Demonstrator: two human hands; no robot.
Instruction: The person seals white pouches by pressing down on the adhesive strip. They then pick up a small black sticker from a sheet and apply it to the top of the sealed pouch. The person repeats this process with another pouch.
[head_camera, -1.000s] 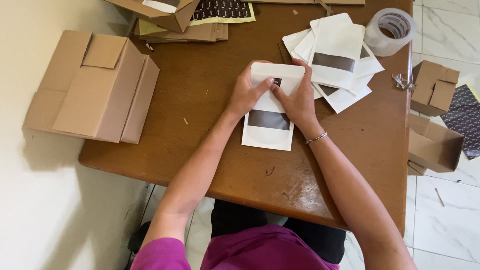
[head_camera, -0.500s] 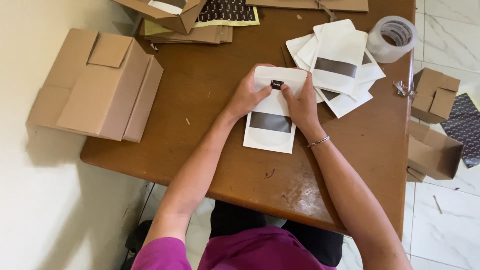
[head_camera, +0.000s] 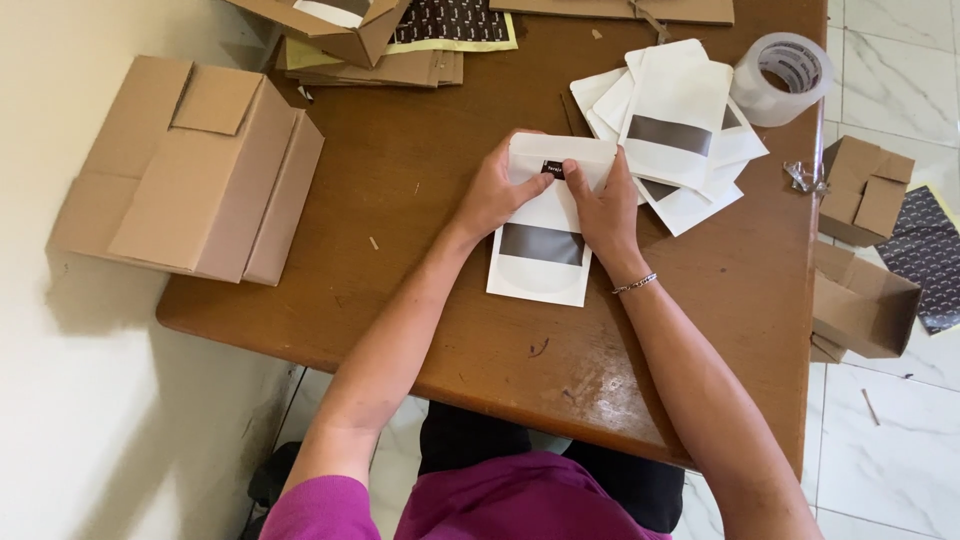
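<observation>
Both hands are pressing on a white pouch (head_camera: 541, 262) lying flat on the worktop (head_camera: 420, 180): left hand (head_camera: 497, 190) and right hand (head_camera: 603, 205) are pinching its top edge around a small dark label (head_camera: 553, 170).

Bare tabletop (head_camera: 420, 190) lies open to the left of the left hand (head_camera: 492, 195), reaching as far as the cardboard box (head_camera: 195, 170) that blocks the left edge. The near strip of tabletop toward the person is open too. Just right of the right hand (head_camera: 605, 205), a fanned pile of white pouches (head_camera: 675, 140) crowds the way, with a tape roll (head_camera: 782, 78) beyond it. Flattened cardboard (head_camera: 400, 65) lines the far edge.
</observation>
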